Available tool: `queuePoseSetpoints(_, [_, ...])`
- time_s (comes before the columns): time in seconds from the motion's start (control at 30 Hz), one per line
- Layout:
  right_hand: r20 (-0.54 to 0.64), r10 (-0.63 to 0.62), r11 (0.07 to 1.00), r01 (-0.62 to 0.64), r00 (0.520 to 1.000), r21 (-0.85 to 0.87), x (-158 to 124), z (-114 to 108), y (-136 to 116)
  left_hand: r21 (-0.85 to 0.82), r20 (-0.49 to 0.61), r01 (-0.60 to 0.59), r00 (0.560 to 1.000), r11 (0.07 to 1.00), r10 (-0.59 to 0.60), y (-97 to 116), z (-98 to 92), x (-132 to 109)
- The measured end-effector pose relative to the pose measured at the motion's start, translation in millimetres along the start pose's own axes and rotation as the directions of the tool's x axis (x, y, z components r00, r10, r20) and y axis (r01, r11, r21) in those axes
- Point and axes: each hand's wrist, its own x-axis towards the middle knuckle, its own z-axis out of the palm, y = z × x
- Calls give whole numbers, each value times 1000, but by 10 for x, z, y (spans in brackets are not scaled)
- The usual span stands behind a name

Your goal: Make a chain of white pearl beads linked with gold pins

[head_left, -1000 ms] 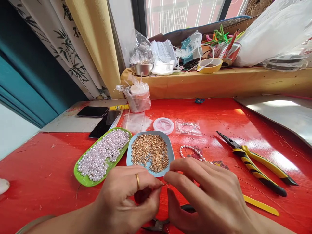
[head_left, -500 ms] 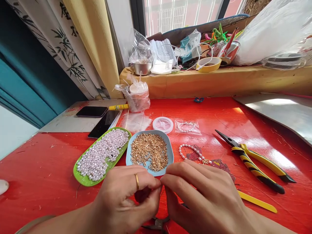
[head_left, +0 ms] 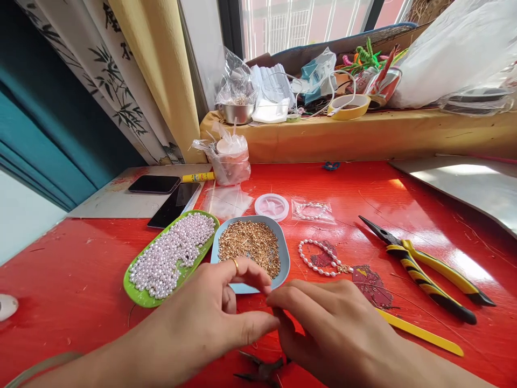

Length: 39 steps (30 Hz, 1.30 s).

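Observation:
My left hand (head_left: 214, 320) has its thumb and index finger spread apart, with nothing visible between them; a gold ring is on one finger. Its fingertips nearly meet those of my right hand (head_left: 335, 323), whose fingers are pinched together on something too small or hidden to name. Just beyond is a light blue dish (head_left: 285, 258) of gold beads (head_left: 248, 237). Left of it lies a green tray (head_left: 135, 295) of pale pearly beads (head_left: 173, 253). A pearl bracelet (head_left: 311, 265) with a gold charm rests past my right hand. Dark pliers (head_left: 264, 372), partly covered, lie below my hands.
Yellow-and-black long-nose pliers (head_left: 420, 264) and a yellow strip (head_left: 424, 334) lie at right. Behind the dishes are a white spool (head_left: 272, 207), a bagged bracelet (head_left: 313, 210), two phones (head_left: 155, 184) and a bagged cup (head_left: 232, 156). A cluttered ledge (head_left: 323, 137) runs along the back.
My left thumb and index finger have parted from their pinch. My right hand has lowered slightly and stays pinched, and more of the bracelet and the dark pliers shows.

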Motion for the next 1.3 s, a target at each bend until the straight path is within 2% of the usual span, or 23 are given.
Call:
queuePoseSetpoints(0.03, [48,-16,1000,15,999,24,-8,5,0,-87,102,50,994,995,-41,17,11,10])
queuePoseSetpoints(0.1, [137,-38,996,27,990,81,-21,8,-8,-233,231,109,971,966,-54,29,41,41])
queuePoseSetpoints(0.17, [203,-48,993,24,978,120,-25,1,-19,-297,278,155,958,942,-70,18,64,75])
queuePoseSetpoints(0.23, [211,-50,993,26,976,114,-26,-7,-25,-314,292,188,952,931,-94,3,69,98])
queuePoseSetpoints(0.67, [102,-13,1000,15,995,-25,-56,111,7,-194,231,137,969,971,-91,-27,62,100])
queuePoseSetpoints(0.77, [95,-1,999,4,996,-34,-56,126,-2,-98,184,95,980,991,-76,-55,51,108])
queuePoseSetpoints(0.9, [141,-21,998,30,990,-63,-68,131,2,125,64,-67,996,990,60,-138,36,158])
queuePoseSetpoints(1.03, [236,-118,988,139,965,-72,-45,49,-23,261,41,-50,998,964,41,-196,53,176])
queuePoseSetpoints(1.1, [297,-132,986,155,946,-58,-20,-7,-41,241,80,-45,996,970,26,-187,64,159])
queuePoseSetpoints(1.2, [344,-151,982,180,927,-56,12,-57,-53,115,151,-42,988,993,24,-140,55,138])
queuePoseSetpoints(1.3, [302,-86,989,118,949,-88,24,-65,-43,-38,186,-13,982,999,20,-81,4,151])
